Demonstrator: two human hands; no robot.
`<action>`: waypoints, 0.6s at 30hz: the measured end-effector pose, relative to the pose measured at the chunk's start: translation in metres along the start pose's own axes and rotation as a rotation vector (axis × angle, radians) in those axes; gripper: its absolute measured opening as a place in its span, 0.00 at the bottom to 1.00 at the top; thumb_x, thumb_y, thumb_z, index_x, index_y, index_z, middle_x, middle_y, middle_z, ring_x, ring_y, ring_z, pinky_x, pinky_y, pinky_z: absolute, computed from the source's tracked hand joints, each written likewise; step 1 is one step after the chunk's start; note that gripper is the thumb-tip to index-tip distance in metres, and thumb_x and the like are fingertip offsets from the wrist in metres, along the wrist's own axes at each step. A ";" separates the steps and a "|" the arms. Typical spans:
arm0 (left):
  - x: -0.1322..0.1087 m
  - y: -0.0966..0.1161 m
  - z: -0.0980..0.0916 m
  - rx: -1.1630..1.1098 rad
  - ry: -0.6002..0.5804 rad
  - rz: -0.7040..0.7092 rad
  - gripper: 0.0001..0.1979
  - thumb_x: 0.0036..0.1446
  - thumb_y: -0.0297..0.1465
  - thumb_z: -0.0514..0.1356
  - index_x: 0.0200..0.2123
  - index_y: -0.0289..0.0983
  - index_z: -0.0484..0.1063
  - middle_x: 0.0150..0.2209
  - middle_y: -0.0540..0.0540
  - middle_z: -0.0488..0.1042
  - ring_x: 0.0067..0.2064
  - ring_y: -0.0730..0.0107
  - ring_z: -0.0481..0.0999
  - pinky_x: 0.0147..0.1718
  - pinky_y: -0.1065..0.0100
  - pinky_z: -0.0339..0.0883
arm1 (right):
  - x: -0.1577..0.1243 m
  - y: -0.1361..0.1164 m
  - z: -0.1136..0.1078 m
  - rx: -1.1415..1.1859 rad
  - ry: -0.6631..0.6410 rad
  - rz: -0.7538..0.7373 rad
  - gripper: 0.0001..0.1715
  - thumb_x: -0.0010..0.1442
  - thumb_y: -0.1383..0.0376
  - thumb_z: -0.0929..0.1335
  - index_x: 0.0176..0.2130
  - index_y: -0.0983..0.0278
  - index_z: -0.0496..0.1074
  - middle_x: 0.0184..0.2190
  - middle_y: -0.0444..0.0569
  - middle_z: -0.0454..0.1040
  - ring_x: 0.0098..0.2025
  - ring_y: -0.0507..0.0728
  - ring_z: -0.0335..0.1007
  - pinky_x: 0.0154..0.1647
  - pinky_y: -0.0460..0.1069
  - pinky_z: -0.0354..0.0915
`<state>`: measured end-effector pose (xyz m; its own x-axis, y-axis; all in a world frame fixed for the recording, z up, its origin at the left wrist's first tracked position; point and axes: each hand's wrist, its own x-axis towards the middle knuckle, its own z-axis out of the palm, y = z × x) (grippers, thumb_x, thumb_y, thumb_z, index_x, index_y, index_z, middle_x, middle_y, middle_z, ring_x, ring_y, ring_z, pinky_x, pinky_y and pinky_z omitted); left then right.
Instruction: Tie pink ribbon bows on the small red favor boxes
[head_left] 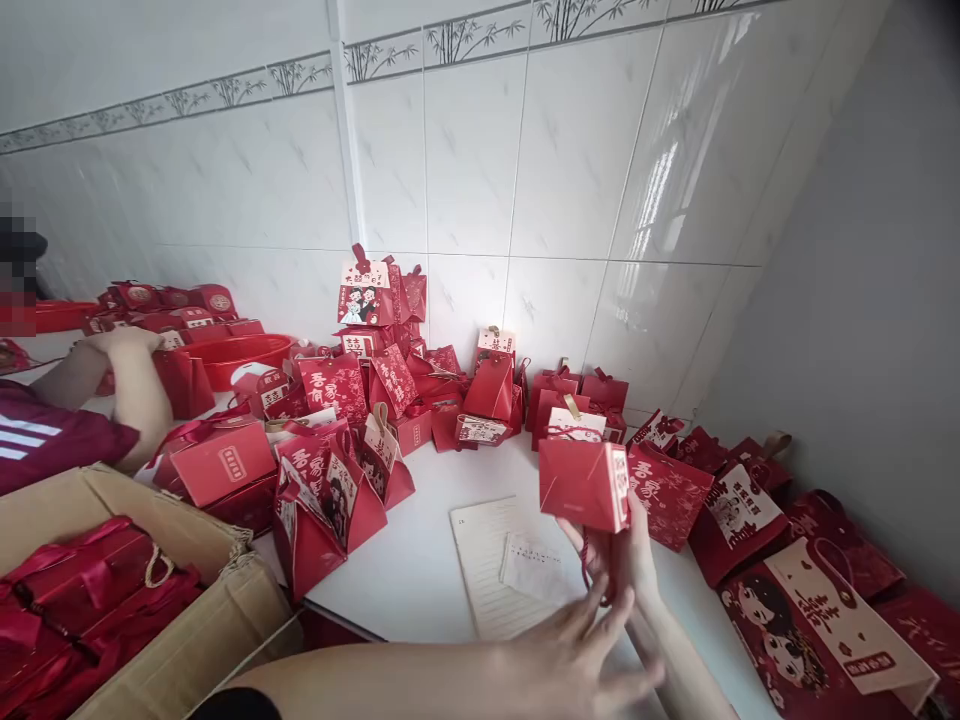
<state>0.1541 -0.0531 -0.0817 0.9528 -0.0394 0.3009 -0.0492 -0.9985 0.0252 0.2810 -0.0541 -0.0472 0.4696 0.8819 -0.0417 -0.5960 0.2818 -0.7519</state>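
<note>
My right hand (pixel 634 560) holds a small red gift box (pixel 574 485) tilted above the white table (pixel 420 520). A red cord (pixel 585 560) hangs down from the box beside the fingers. My left hand (pixel 581 640) reaches across from the lower left, just below the box. Its fingers are spread and slightly blurred, close to the cord, and whether they touch it I cannot tell. Under the hands lie a lined notebook page (pixel 480 560) and a smaller handwritten slip (pixel 532 567).
Red gift boxes (pixel 330 390) are piled along the tiled wall, more (pixel 810 620) at the right. A cardboard carton (pixel 247 600) with red boxes stands lower left. Behind it are a red basin (pixel 240 360) and another person's arm (pixel 142 390).
</note>
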 end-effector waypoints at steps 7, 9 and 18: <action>-0.035 0.011 -0.116 -0.165 0.599 0.240 0.09 0.50 0.24 0.54 0.38 0.35 0.66 0.33 0.47 0.72 0.33 0.72 0.72 0.38 0.68 0.69 | -0.026 -0.011 -0.002 -0.748 -0.090 -0.506 0.36 0.48 0.52 0.71 0.52 0.58 0.56 0.48 0.52 0.65 0.47 0.61 0.67 0.42 0.54 0.70; -0.051 0.001 -0.147 -0.154 0.754 0.140 0.18 0.45 0.22 0.56 0.43 0.33 0.63 0.36 0.44 0.66 0.40 0.68 0.70 0.41 0.67 0.69 | -0.034 -0.019 0.008 -0.933 -0.226 -0.791 0.39 0.48 0.55 0.72 0.54 0.59 0.54 0.52 0.56 0.60 0.54 0.65 0.61 0.49 0.60 0.66; -0.104 -0.034 -0.182 -0.207 0.523 -0.213 0.57 0.39 0.41 0.68 0.64 0.38 0.34 0.62 0.33 0.47 0.61 0.45 0.54 0.58 0.48 0.54 | -0.057 -0.030 0.068 -1.043 -0.612 -1.325 0.50 0.47 0.65 0.75 0.61 0.58 0.48 0.58 0.60 0.50 0.62 0.67 0.48 0.53 0.64 0.63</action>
<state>0.0021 -0.0079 0.0597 0.6767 0.2374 0.6970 0.0192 -0.9520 0.3056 0.2276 -0.0873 0.0219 -0.1835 0.3579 0.9155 0.6680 0.7287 -0.1510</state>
